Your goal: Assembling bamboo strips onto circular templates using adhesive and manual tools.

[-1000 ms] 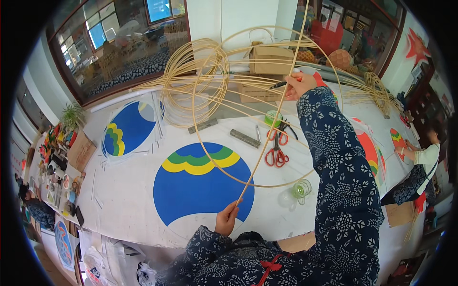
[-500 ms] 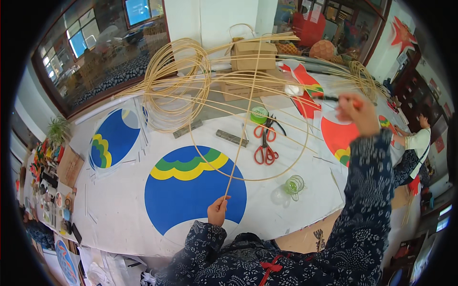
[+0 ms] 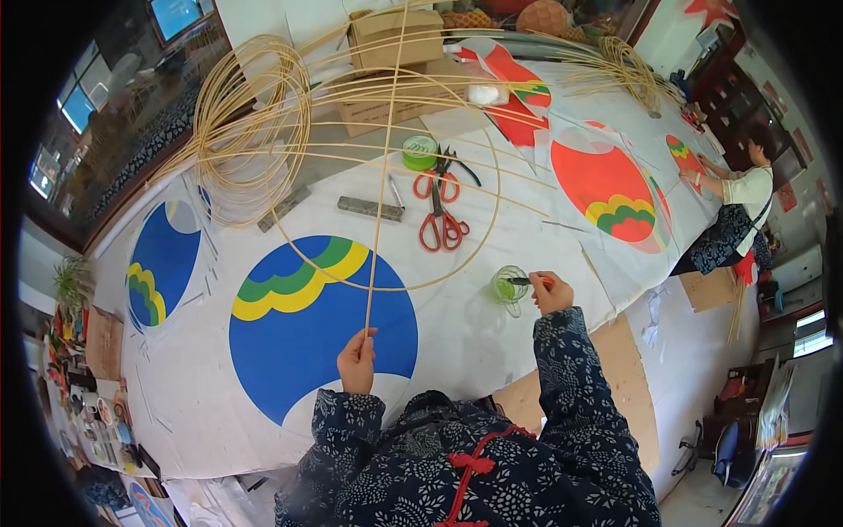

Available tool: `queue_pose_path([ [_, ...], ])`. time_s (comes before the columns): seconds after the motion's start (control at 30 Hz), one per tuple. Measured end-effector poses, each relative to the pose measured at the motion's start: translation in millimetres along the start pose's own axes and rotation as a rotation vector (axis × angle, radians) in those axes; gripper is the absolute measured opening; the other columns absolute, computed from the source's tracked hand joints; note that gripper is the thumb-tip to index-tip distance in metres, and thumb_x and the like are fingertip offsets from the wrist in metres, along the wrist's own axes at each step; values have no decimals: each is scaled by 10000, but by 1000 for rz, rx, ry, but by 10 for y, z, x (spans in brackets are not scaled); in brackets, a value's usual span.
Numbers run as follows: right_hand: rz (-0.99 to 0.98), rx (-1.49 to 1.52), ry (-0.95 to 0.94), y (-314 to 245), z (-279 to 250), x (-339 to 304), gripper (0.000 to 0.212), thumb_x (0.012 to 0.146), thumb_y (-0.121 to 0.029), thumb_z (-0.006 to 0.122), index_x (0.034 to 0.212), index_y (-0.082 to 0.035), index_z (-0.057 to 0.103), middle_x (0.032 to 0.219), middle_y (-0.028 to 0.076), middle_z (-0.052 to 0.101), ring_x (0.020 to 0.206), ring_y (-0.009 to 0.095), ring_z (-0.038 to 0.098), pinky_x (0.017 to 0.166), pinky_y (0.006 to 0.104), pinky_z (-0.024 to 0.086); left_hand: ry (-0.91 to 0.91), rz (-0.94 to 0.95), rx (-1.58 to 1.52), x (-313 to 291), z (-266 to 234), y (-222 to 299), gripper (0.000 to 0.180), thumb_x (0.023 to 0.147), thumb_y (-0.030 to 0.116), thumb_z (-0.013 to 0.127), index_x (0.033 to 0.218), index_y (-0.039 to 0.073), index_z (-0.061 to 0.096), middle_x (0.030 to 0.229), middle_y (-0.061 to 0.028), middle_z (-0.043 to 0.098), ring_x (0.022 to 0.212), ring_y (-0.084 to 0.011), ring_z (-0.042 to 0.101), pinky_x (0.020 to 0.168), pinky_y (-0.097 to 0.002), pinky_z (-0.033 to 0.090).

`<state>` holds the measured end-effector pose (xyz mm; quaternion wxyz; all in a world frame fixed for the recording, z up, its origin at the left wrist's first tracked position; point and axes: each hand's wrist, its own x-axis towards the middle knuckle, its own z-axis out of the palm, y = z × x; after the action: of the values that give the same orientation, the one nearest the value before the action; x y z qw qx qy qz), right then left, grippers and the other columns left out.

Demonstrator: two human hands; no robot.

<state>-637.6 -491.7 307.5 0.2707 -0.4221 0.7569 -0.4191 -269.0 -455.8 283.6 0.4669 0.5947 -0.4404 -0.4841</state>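
My left hand point(image 3: 357, 362) grips the lower end of a bamboo stick point(image 3: 382, 211), which rises away from me with a round bamboo hoop point(image 3: 406, 289) on it. Below the frame lies a round blue sheet point(image 3: 307, 351) with green and yellow scallops. At the right, my right hand point(image 3: 551, 295) is closed on a brush point(image 3: 524, 281) with an orange-red handle. Its dark tip is at the mouth of a small glass mug point(image 3: 507, 288) with something green inside. Whether the tip touches the contents I cannot tell.
Red-handled scissors point(image 3: 446, 230), a green-lidded round container point(image 3: 420, 151) and a grey bar point(image 3: 371, 208) lie beyond the hoop. Bamboo coils point(image 3: 250, 132) and cardboard boxes point(image 3: 395, 39) stand farther back. Red sheets point(image 3: 597, 180) lie right; another person point(image 3: 742, 189) works at the far right.
My right hand has come down from the upper right, bringing the brush to the glass mug. The view has shifted; my left hand still holds the stick and hoop.
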Motion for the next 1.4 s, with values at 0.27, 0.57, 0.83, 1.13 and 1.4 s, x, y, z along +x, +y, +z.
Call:
queue_pose_path([
  [0.27, 34, -148, -26, 243, 179, 141, 322, 817, -343, 592, 877, -30, 640, 537, 46, 585, 475, 117, 564, 500, 251, 459, -13, -39, -5, 8, 3, -39, 182, 873, 82, 501, 993, 15, 621, 630, 35, 458, 553, -37, 397, 494, -188, 326],
  [0.57, 467, 409, -82, 497, 213, 219, 268, 849, -291, 582, 871, -26, 612, 531, 48, 546, 364, 109, 435, 349, 239, 350, -35, -52, -44, -23, 102, 80, 190, 889, 97, 496, 1014, 1, 604, 605, 66, 400, 514, -17, 331, 451, -173, 254],
  [0.83, 105, 592, -96, 853, 248, 40, 246, 856, -179, 565, 1040, -17, 576, 696, 36, 572, 575, 98, 526, 536, 226, 461, -24, -94, -39, -41, 101, 84, 174, 866, 81, 510, 988, 17, 617, 616, 49, 421, 543, -33, 375, 492, -186, 315],
  [1.13, -635, -314, -63, 350, 119, -251, 272, 781, 8, 556, 1035, -82, 597, 813, 103, 536, 735, 244, 538, 646, 297, 444, -28, -90, -70, -17, 95, 6, 180, 876, 85, 509, 1005, 16, 613, 614, 67, 413, 531, -19, 348, 463, -176, 270],
  [1.4, -672, -292, 70, 315, 175, -337, 240, 742, 11, 570, 963, -69, 623, 725, 75, 573, 647, 222, 542, 599, 303, 456, -11, -92, -79, -54, 43, -7, 185, 876, 89, 513, 1014, 10, 609, 614, 67, 407, 533, -21, 341, 466, -178, 267],
])
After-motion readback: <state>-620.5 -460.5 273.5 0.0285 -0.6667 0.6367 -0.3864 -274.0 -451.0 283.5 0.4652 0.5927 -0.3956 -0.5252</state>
